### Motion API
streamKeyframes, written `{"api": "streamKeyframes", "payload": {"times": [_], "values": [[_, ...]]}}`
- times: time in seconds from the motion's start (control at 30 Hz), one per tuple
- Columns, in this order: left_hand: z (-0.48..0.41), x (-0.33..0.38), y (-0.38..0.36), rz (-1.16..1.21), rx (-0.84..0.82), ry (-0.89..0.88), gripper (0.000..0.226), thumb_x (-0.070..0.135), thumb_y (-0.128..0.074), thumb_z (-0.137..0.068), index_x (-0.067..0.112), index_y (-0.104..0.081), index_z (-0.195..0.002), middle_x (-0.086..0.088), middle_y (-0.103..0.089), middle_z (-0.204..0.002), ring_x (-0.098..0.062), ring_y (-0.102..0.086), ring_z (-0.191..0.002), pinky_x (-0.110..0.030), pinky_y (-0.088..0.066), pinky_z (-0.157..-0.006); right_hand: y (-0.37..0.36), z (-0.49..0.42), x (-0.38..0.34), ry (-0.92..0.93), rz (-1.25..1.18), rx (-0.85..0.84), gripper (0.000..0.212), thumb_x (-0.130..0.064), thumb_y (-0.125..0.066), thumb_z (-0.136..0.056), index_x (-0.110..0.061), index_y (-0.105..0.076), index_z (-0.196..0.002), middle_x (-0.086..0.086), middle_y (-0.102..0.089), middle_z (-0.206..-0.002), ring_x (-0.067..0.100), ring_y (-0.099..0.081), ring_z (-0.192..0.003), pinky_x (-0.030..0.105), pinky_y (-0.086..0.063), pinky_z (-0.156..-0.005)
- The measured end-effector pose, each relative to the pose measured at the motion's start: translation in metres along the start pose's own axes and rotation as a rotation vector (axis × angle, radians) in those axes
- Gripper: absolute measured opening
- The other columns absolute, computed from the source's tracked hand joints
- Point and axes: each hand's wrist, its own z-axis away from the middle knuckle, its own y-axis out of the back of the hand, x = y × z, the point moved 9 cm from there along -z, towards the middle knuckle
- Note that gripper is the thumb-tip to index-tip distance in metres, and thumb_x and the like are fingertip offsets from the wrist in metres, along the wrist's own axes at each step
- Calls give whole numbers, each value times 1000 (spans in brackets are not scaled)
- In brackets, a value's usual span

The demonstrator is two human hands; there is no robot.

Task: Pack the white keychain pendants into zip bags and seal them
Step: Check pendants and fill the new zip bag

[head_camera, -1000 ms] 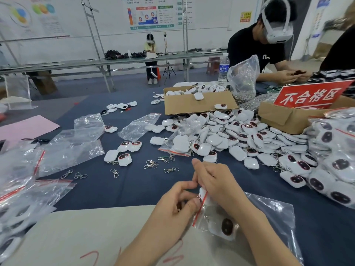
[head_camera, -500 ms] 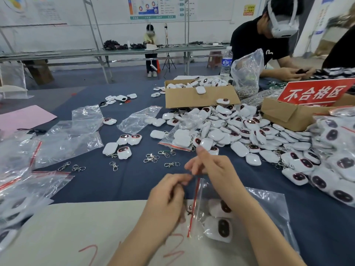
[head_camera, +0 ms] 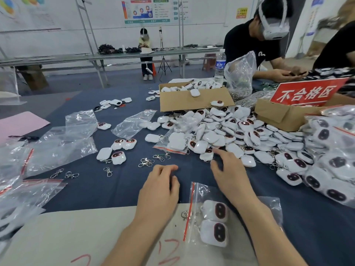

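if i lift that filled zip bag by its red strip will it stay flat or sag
Probably sags: the clear plastic zip bag looks thin and wrinkled. Its two white pendants would likely slide to the bottom.

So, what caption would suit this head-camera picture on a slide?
Two white pendants lie in a zip bag; the empty right hand stretches toward the loose pile, left hand beside it.

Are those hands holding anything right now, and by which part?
Nothing. The left hand and right hand are both empty; the filled zip bag lies ungripped by the right forearm.
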Motion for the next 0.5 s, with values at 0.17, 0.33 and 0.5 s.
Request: {"api": "streamKeyframes", "payload": {"times": [0.17,0.33,0.5], "values": [[-35,5,-7,-238,26,20,41,40,-40,-104,31,-39,-144,6,-34,-141,-17,-64,-95,-31,-43,-67,-12,0,-5,72,270,-75,44,-36,-51,-101,-32,-49,-144,-10,-51,-147,18,-42,-135,39,-28,-111],[-59,35,-27,-237,-9,-224,39,39,-43,-105,29,-47,-142,4,-44,-135,-18,-58,-110,-33,-48,-70,-15,-2,-5,109,242,-65,35,-34,-55,-99,-41,-55,-133,-22,-57,-135,8,-41,-130,28,-20,-99],[-60,36,-37,-105,-73,-246,45,40,-45,-103,27,-43,-147,8,-60,-128,-15,-49,-121,-30,-43,-93,-15,-6,-1,122,141,-63,32,-28,-59,-95,-45,-53,-122,-31,-56,-104,-1,-45,-110,23,-20,-93]]}}
